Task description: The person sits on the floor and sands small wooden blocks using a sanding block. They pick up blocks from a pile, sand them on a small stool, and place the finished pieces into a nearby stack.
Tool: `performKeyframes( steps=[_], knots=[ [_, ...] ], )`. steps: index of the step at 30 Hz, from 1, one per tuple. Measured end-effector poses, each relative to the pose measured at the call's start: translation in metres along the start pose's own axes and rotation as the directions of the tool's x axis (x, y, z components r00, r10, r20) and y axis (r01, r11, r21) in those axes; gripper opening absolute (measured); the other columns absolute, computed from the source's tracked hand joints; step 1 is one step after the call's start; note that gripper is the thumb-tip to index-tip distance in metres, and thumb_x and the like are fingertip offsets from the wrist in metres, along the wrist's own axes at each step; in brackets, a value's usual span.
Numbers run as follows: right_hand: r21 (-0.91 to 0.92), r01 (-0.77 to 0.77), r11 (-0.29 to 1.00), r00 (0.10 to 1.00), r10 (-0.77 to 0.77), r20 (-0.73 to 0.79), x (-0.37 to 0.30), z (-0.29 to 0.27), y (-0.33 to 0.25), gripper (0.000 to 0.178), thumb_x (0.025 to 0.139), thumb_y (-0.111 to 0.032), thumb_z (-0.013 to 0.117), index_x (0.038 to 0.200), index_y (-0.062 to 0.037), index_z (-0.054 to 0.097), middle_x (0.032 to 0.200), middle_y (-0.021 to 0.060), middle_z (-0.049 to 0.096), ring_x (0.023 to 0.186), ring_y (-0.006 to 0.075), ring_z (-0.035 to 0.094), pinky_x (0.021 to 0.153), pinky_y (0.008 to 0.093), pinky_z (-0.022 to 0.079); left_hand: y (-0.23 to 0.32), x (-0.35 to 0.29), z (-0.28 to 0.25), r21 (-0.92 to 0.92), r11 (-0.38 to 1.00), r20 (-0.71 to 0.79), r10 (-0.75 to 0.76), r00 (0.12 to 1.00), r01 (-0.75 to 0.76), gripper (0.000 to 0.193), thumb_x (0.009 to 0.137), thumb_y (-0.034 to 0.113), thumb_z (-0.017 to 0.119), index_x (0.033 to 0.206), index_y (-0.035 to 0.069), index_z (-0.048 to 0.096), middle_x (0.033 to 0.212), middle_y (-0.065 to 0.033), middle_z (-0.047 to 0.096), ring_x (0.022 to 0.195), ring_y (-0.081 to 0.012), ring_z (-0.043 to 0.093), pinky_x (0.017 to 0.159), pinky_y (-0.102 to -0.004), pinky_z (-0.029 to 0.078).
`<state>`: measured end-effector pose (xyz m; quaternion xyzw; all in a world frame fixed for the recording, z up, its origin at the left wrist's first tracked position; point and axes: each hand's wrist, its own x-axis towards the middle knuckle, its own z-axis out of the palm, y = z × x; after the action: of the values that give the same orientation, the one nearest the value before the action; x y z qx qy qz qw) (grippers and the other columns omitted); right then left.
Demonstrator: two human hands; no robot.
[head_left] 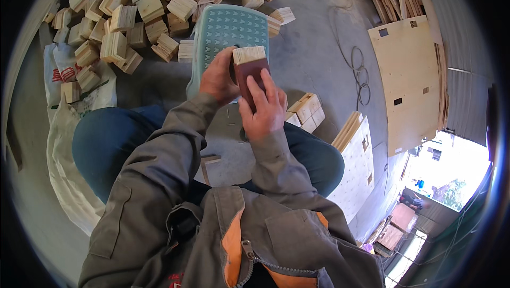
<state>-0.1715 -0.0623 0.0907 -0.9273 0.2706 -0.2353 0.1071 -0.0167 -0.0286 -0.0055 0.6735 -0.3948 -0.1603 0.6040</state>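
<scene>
In front of me I hold a wooden block tilted above a pale green plastic step stool. The block's far end shows light layered plywood, and its upper face is a smooth reddish brown. My left hand is closed around its left side, the fingertips hidden behind it. My right hand lies on the brown face, index and middle fingers pressed along it, thumb at the near left edge. Whether the brown layer is a coating or a separate sheet I cannot tell.
A loose heap of plywood blocks covers the floor at the far left, beside a white woven sack. Several blocks are stacked by my right knee. Plywood panels and a thin cable lie to the right.
</scene>
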Motion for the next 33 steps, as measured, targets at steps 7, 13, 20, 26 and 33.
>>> performKeyframes(
  steps=[7, 13, 20, 26, 33],
  knots=[
    [-0.082, -0.141, 0.987, 0.99, 0.143, 0.019, 0.109, 0.051, 0.021, 0.054, 0.086, -0.025, 0.081, 0.14, -0.0233, 0.074, 0.158, 0.0057, 0.059, 0.13, 0.037, 0.06, 0.113, 0.0515, 0.047, 0.002, -0.002, -0.004, 0.064, 0.997, 0.033, -0.04, 0.999, 0.038, 0.105, 0.065, 0.02, 0.101, 0.153, 0.011, 0.045, 0.143, -0.0177, 0.062, 0.132, -0.0389, 0.062, 0.11, -0.0443, 0.053],
    [-0.125, -0.212, 0.969, 0.964, 0.228, 0.133, 0.137, 0.049, 0.022, 0.057, 0.088, -0.028, 0.079, 0.144, -0.0256, 0.071, 0.162, 0.0035, 0.055, 0.133, 0.0375, 0.058, 0.115, 0.0514, 0.045, 0.009, -0.001, -0.007, 0.074, 0.997, 0.029, -0.033, 0.999, 0.031, 0.104, 0.065, 0.021, 0.101, 0.152, 0.01, 0.045, 0.144, -0.0182, 0.061, 0.133, -0.0387, 0.062, 0.109, -0.0445, 0.053],
    [-0.028, -0.082, 0.996, 0.993, 0.084, 0.087, 0.05, 0.012, 0.007, 0.061, 0.087, -0.021, 0.082, 0.146, -0.0147, 0.069, 0.162, 0.0161, 0.055, 0.135, 0.0397, 0.058, 0.116, 0.0509, 0.045, -0.001, -0.001, -0.005, 0.069, 0.997, 0.006, -0.038, 0.999, 0.037, 0.098, 0.071, 0.024, 0.099, 0.152, 0.009, 0.047, 0.143, -0.0192, 0.063, 0.131, -0.0388, 0.064, 0.11, -0.0442, 0.054],
    [0.013, -0.018, 1.0, 1.0, 0.018, 0.024, -0.028, -0.01, 0.001, 0.066, 0.08, -0.015, 0.086, 0.144, -0.0129, 0.069, 0.161, 0.0198, 0.054, 0.131, 0.0395, 0.06, 0.111, 0.0517, 0.047, 0.008, 0.0, -0.003, 0.069, 0.998, -0.01, -0.008, 1.0, 0.008, 0.089, 0.076, 0.028, 0.098, 0.148, 0.008, 0.05, 0.144, -0.0188, 0.063, 0.132, -0.0388, 0.064, 0.11, -0.0436, 0.054],
    [-0.016, -0.003, 1.0, 1.0, 0.003, -0.018, 0.008, 0.006, 0.005, 0.066, 0.079, -0.014, 0.087, 0.143, -0.0149, 0.07, 0.16, 0.0167, 0.056, 0.13, 0.0394, 0.061, 0.11, 0.051, 0.048, 0.005, -0.001, -0.003, 0.07, 0.996, -0.012, -0.046, 0.999, 0.046, 0.093, 0.073, 0.028, 0.099, 0.149, 0.009, 0.049, 0.144, -0.0183, 0.063, 0.131, -0.0387, 0.064, 0.109, -0.0442, 0.054]
  ],
)
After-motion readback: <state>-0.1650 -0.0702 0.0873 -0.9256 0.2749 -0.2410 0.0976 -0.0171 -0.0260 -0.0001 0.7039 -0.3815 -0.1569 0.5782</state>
